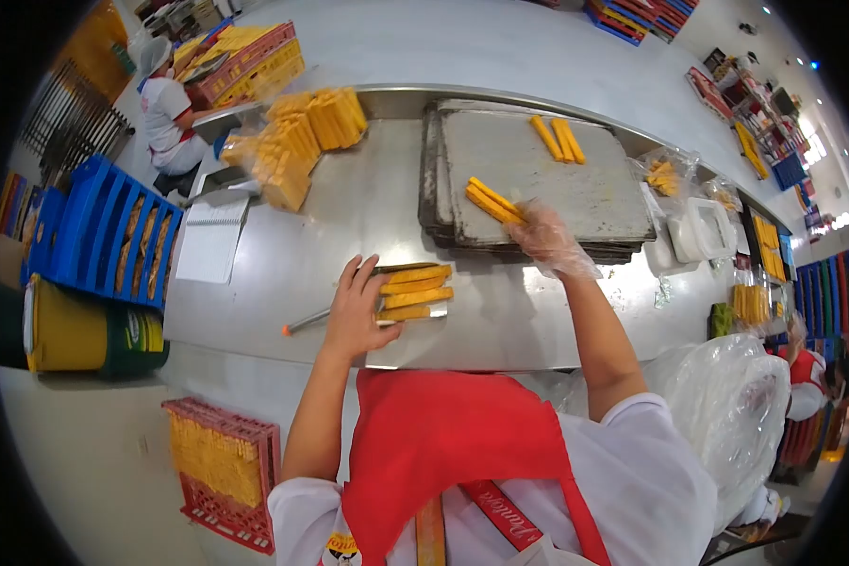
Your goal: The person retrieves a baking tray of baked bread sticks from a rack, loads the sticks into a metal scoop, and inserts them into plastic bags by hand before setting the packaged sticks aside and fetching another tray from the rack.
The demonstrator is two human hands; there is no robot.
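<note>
My bare left hand (354,307) spans a short row of several yellow sticks (415,291), fingers at the far side and thumb at the near side. The sticks look like baked breadsticks and lie side by side on a small shiny holder (440,308). My right hand (547,234), in a clear plastic glove, grips a pair of yellow sticks (492,200) over a worn baking tray (594,203). Three more sticks (558,141) lie at that tray's far edge. A thin tool with an orange tip (288,330) rests left of my left hand.
The baking tray tops a stack on the steel table (292,292). Bagged yellow sticks (297,141) and a spiral notebook (214,241) are at the left. A white container (706,231) stands at the right. Blue crates (104,231) and a co-worker (168,118) are beyond the table's left end.
</note>
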